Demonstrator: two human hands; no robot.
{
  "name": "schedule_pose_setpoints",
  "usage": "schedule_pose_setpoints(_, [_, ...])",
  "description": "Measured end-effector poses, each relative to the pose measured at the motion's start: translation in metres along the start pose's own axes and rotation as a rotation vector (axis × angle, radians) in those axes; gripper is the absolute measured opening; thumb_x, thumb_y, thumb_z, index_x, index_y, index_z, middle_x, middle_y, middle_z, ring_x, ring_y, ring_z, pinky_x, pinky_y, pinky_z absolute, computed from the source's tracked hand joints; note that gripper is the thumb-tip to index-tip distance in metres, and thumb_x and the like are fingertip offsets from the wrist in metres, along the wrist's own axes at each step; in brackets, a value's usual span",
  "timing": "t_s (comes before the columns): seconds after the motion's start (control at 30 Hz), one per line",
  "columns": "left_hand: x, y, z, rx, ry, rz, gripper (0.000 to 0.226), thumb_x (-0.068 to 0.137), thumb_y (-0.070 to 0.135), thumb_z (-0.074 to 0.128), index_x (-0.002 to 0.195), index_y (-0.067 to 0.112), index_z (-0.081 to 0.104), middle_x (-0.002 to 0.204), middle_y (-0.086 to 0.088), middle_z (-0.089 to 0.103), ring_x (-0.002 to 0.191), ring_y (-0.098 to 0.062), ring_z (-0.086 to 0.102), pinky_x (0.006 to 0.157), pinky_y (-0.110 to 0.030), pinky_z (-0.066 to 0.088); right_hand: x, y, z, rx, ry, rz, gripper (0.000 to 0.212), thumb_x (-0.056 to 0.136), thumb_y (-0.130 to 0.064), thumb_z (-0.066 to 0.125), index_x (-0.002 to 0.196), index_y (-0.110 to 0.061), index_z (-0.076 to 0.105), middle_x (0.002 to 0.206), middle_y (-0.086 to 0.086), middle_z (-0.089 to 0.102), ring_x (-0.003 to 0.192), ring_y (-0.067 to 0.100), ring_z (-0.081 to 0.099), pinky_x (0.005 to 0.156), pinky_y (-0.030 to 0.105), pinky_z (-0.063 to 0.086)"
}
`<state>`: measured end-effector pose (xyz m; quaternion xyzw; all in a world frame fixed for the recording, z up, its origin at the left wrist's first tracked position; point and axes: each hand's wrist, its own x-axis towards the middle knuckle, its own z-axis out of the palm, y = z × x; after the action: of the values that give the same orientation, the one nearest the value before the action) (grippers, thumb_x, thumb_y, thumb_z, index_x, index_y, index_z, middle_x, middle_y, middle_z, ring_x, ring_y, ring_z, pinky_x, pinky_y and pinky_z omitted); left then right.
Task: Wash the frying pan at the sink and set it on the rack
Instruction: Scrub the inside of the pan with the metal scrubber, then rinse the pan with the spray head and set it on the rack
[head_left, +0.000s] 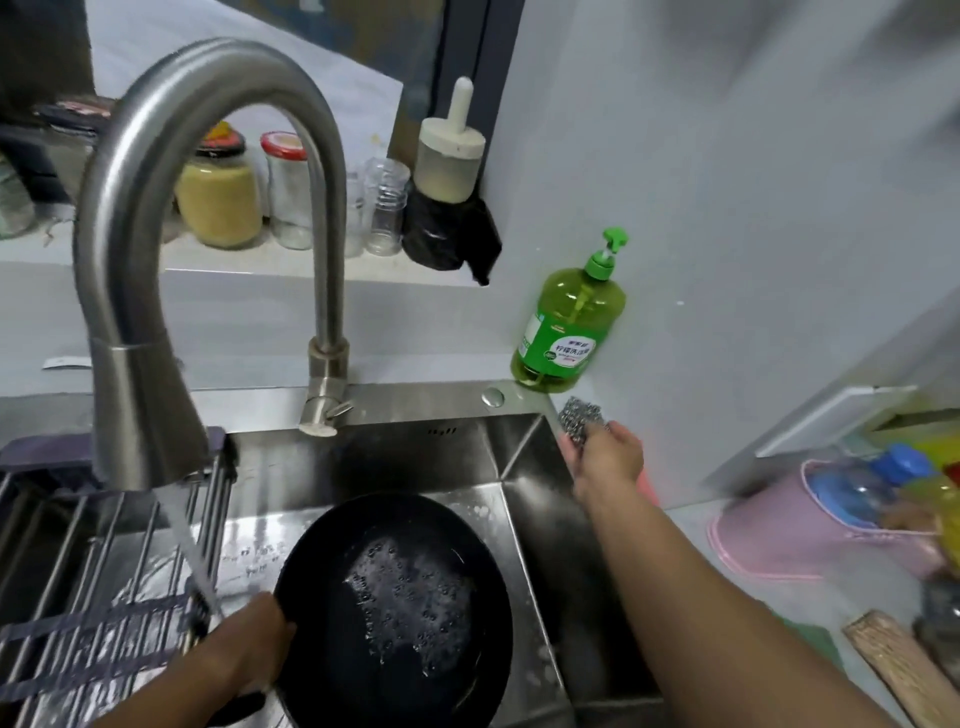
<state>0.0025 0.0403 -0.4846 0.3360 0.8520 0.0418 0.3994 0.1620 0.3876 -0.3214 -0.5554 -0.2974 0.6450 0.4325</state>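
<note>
Frying pan: black, sits low in the steel sink, tilted slightly, inner face up. Patch of bubbly water on its base.

Left hand: at the pan's left rim, where the handle joins. Fingers curled over the rim edge, gripping it. The water stream from the tap falls at a slant and lands just beside this hand, at the rim.

Right hand: reached out to the back right corner of the sink, above the sink edge. Fingers closed around a steel wool scrubber; the scrubber shows above the knuckles, so the hand holds it from below and behind. How tightly it is held cannot be read. Hand is well apart from the pan.

Rack: metal bars laid over the left part of the sink, with dark cross straps. The tap's spray head hangs over its right edge. Pan is not on it.

Other items: green dish soap bottle with pump, standing on the worktop in the corner behind the sink, just beyond the scrubber. Window ledge behind the tap holds a jar of yellow grains, clear glass jars and a black bag. To the right, a pink basket with bottles, blurred.
</note>
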Motion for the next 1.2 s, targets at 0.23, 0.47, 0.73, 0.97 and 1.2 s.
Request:
schedule_pose_setpoints(0.23, [-0.054, 0.050, -0.038, -0.137, -0.020, -0.061, 0.029, 0.101, 0.011, 0.047, 0.073, 0.020, 0.049, 0.068, 0.009, 0.052, 0.062, 0.000, 0.052, 0.053, -0.008, 0.036, 0.012, -0.012, 0.032, -0.171, 0.007, 0.053, 0.038, 0.098, -0.004, 0.048, 0.134, -0.015, 0.054, 0.110, 0.004, 0.057, 0.075, 0.019, 0.055, 0.096, 0.047, 0.056])
schedule_pose_setpoints(0.47, [-0.069, 0.051, -0.051, -0.263, -0.011, -0.108, 0.026, 0.098, 0.026, 0.057, 0.109, 0.005, 0.066, 0.107, -0.009, 0.070, 0.099, -0.021, 0.066, 0.082, -0.028, 0.049, -0.066, 0.082, 0.013, -0.386, -0.201, 0.092, 0.012, 0.095, -0.001, 0.047, 0.090, -0.010, 0.053, 0.074, 0.005, 0.052, 0.060, 0.014, 0.054, 0.053, 0.023, 0.049])
schedule_pose_setpoints(0.73, [-0.078, 0.063, -0.049, -0.689, -0.082, -0.146, 0.018, 0.094, 0.020, 0.059, 0.102, 0.006, 0.052, 0.083, -0.009, 0.062, 0.070, -0.019, 0.064, 0.063, -0.029, 0.056, -0.178, 0.163, -0.028, -0.359, -0.118, 0.086, 0.014, 0.090, 0.002, 0.056, 0.092, 0.000, 0.070, 0.087, 0.016, 0.067, 0.065, 0.014, 0.064, 0.063, 0.025, 0.058])
schedule_pose_setpoints(0.97, [-0.075, 0.074, -0.012, -1.038, -0.114, -0.229, 0.028, 0.076, 0.017, 0.064, 0.096, -0.003, 0.069, 0.081, -0.023, 0.074, 0.073, -0.036, 0.073, 0.074, -0.058, 0.061, -0.228, 0.161, -0.056, -0.526, 0.229, -0.075, 0.016, 0.082, -0.010, 0.073, 0.088, -0.012, 0.058, 0.082, 0.001, 0.062, 0.084, 0.028, 0.062, 0.069, 0.030, 0.041])
schedule_pose_setpoints(1.2, [-0.101, 0.116, -0.048, -0.956, 0.018, -0.204, 0.021, 0.096, 0.018, 0.062, 0.082, 0.002, 0.060, 0.067, -0.008, 0.062, 0.055, -0.018, 0.059, 0.038, -0.020, 0.042, -0.232, 0.171, -0.051, 0.085, 0.287, 0.544, 0.047, 0.077, -0.032, 0.080, 0.107, -0.002, 0.060, 0.096, 0.016, 0.071, 0.082, 0.034, 0.072, 0.072, 0.044, 0.061])
